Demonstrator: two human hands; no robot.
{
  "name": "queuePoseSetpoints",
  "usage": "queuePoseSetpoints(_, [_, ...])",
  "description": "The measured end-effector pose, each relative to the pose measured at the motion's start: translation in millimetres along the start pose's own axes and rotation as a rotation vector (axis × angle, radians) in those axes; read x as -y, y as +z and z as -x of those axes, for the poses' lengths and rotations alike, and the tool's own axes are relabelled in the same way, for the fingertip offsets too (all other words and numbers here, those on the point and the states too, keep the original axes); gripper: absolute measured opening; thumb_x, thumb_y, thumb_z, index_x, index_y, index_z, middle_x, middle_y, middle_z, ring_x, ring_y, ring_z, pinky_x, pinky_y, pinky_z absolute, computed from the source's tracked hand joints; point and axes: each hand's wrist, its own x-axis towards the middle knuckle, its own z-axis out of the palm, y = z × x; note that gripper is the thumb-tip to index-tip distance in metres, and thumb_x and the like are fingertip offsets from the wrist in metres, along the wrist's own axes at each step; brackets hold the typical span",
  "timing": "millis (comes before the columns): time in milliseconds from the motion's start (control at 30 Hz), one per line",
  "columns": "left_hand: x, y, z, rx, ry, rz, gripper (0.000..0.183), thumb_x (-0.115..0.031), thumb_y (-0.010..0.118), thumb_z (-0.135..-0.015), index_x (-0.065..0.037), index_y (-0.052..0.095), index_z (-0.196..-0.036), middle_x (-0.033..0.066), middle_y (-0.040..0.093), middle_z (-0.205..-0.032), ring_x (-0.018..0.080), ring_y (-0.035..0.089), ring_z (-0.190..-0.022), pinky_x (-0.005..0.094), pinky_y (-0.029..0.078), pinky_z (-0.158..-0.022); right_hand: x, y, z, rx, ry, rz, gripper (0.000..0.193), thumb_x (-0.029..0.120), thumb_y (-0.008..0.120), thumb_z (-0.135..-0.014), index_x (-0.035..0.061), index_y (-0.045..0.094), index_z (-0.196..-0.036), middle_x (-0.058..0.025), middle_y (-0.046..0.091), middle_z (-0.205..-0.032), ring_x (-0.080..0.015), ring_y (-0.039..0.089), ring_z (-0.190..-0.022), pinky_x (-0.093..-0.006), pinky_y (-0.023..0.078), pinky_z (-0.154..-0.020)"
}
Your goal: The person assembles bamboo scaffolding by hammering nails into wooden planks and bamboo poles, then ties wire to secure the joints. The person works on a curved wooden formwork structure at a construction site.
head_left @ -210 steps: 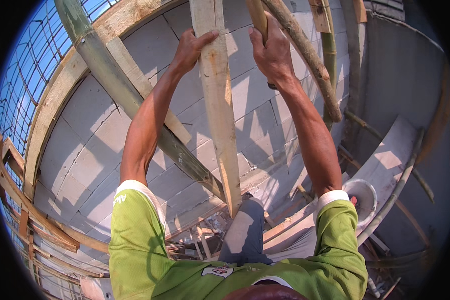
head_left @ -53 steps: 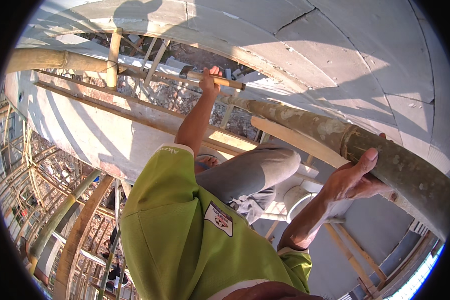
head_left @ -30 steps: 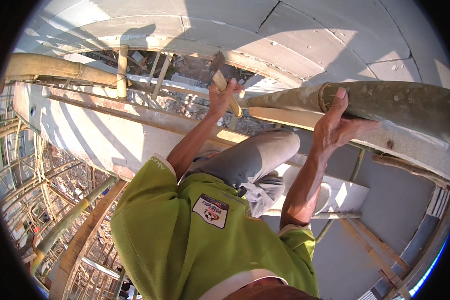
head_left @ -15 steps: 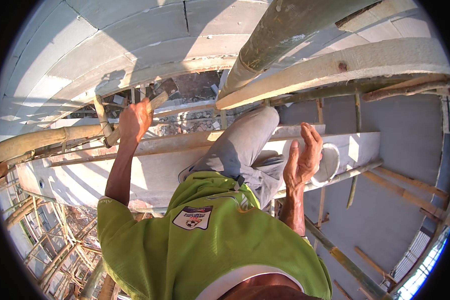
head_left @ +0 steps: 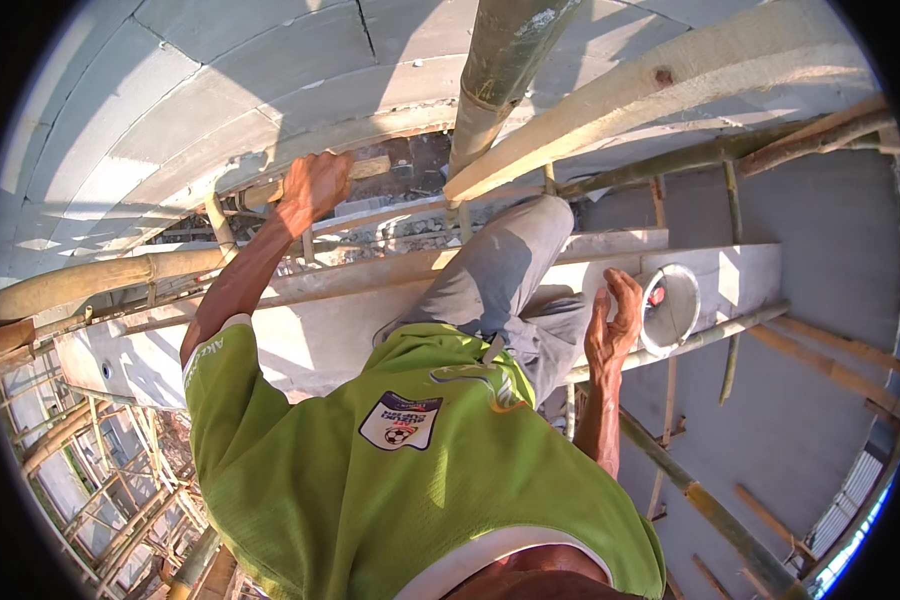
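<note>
Right of centre, the right hand (head_left: 613, 325) hangs beside a pale bucket (head_left: 673, 332), thumb apart from bent fingers, apparently empty. Upper left, the left hand (head_left: 317, 187) has its fingers clamped round a wooden handle (head_left: 372, 167); a firm grip, clear of the upper-centre bamboo pole (head_left: 505, 65), seems wise.

A short, straight, pale tan length of wood (head_left: 372, 167) is gripped in the person's left hand (head_left: 317, 188), its sunlit end jutting to the right past the fist, its middle hidden by the fingers.
</note>
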Motion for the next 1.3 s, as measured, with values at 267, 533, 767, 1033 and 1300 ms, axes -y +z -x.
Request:
queuePoseSetpoints(267, [-27, -9, -51, -0.153, 0.122, -0.029, 0.016, -0.012, 0.062, -0.078, -0.003, 0.067, -0.09, 0.0232, 0.069, -0.078, 0.0389, 0.07, -0.074, 0.0486, 0.055, -0.065, -35, -8, 38, -0.031, 0.181, -0.115, 0.024, -0.002, 0.058, -0.089, -0.0018, 0.064, -0.112, -0.0181, 0.064, -0.11, -0.0309, 0.064, -0.101, -0.0387, 0.05, -0.091])
queuePoseSetpoints(533, [-40, -6, -54, -0.107, 0.087, 0.046, 0.019, -0.015, 0.062, -0.08, -0.003, 0.067, -0.094, 0.0244, 0.069, -0.08, 0.0406, 0.07, -0.078, 0.0505, 0.056, -0.068, -2, 17, 5, 0.063, -0.006, -0.131, 0.021, 0.001, 0.059, -0.089, -0.0024, 0.064, -0.109, -0.0203, 0.065, -0.108, -0.035, 0.064, -0.102, -0.0397, 0.049, -0.09])
queuePoseSetpoints(767, [19, -1, -25, -0.119, -0.033, 0.011, 0.021, -0.019, 0.065, -0.081, -0.003, 0.066, -0.094, 0.0246, 0.069, -0.081, 0.0413, 0.07, -0.076, 0.051, 0.055, -0.069, -16, 24, 45, 0.125, 0.042, -0.119, 0.022, 0.0, 0.059, -0.089, -0.0003, 0.064, -0.111, -0.0192, 0.065, -0.106, -0.0337, 0.065, -0.099, -0.0391, 0.05, -0.087])
queuePoseSetpoints(1033, [9, -2, -58, -0.11, -0.003, -0.06, 0.024, -0.023, 0.066, -0.081, -0.004, 0.069, -0.095, 0.0253, 0.069, -0.087, 0.0439, 0.069, -0.081, 0.0518, 0.055, -0.072, -44, 12, 72, 0.01, 0.157, -0.091, 0.019, 0.0, 0.058, -0.088, -0.0023, 0.065, -0.106, -0.0182, 0.066, -0.096, -0.0322, 0.066, -0.089, -0.0385, 0.052, -0.081])
queuePoseSetpoints(1300, [-38, 43, -46, -0.085, -0.001, 0.392, 0.028, -0.026, 0.067, -0.088, 0.001, 0.067, -0.092, 0.0202, 0.068, -0.074, 0.0402, 0.065, -0.068, 0.0469, 0.05, -0.065, -31, 36, 60, 0.066, 0.006, -0.159, 0.028, 0.001, 0.06, -0.086, 0.0014, 0.061, -0.114, -0.0172, 0.059, -0.097, -0.0366, 0.062, -0.087, -0.043, 0.051, -0.076])
